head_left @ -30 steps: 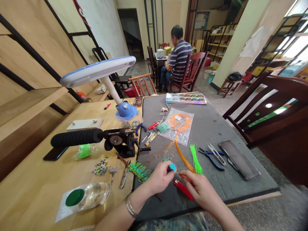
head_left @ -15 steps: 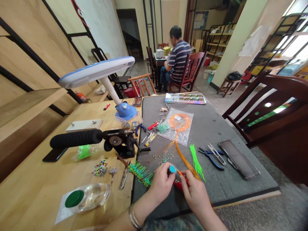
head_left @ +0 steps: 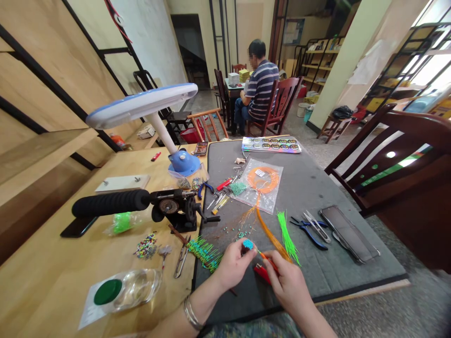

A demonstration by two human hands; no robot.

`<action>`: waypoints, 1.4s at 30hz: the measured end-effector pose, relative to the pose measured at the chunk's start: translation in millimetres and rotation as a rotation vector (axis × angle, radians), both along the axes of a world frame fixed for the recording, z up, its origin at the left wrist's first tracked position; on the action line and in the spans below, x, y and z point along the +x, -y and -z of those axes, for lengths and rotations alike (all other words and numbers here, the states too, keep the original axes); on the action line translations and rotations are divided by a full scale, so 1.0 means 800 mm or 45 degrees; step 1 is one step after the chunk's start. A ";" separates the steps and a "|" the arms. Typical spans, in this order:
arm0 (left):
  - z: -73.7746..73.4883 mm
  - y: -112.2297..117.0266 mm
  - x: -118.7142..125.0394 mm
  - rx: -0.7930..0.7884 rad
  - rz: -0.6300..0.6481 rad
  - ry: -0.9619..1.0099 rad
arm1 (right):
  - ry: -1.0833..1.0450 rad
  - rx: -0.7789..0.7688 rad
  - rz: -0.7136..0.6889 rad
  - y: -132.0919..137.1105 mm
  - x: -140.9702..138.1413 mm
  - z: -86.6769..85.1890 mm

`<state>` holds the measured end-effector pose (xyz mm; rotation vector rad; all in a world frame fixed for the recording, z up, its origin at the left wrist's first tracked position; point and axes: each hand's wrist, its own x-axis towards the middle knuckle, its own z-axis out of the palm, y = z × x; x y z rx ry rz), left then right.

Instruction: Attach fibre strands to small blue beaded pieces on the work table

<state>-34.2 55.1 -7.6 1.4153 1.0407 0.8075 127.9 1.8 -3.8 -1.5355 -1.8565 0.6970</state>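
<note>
The person's left hand point(head_left: 230, 267) and right hand point(head_left: 289, 281) are both bare, and the forearms point(head_left: 313, 315) are bare too, as far as they can be seen. Around the left wrist there is a shiny bracelet point(head_left: 190, 313), silver in colour, which looks like slim bands lying side by side. At the lower edge appears a piece of garment point(head_left: 252, 331), with a mottled pattern in dark bluish and greenish tones; its cut cannot be told.
</note>
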 end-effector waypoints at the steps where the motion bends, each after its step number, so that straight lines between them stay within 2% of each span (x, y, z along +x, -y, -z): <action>1: 0.000 0.000 -0.001 0.009 0.011 -0.007 | 0.013 -0.007 -0.008 0.000 0.000 -0.001; 7: 0.001 -0.002 -0.004 0.011 0.034 -0.029 | 0.066 -0.034 -0.025 -0.001 0.003 -0.003; 12: -0.002 -0.002 -0.001 -0.068 0.033 0.004 | -0.032 -0.102 -0.077 -0.001 0.008 -0.005; 16: -0.006 0.001 0.002 -0.106 0.030 0.027 | -0.229 -0.176 -0.037 0.000 0.008 -0.004; 21: -0.017 0.005 0.006 -0.073 0.043 0.070 | -0.680 -0.431 0.101 0.005 0.006 -0.002; 23: -0.022 0.006 0.007 -0.054 0.058 0.061 | -0.768 -0.490 0.108 0.007 0.007 -0.003; 25: -0.028 0.007 0.008 -0.034 0.071 0.049 | -0.735 -0.487 0.083 0.010 0.011 -0.007; 28: -0.037 0.009 0.009 0.036 0.084 0.048 | -0.547 -0.399 0.029 0.013 0.017 -0.017; 35: -0.058 0.014 0.005 0.104 0.249 -0.133 | -0.169 -0.226 -0.085 0.021 0.025 -0.046; 42: -0.069 0.015 -0.003 0.420 0.378 -0.265 | -0.098 -0.245 -0.121 0.027 0.024 -0.061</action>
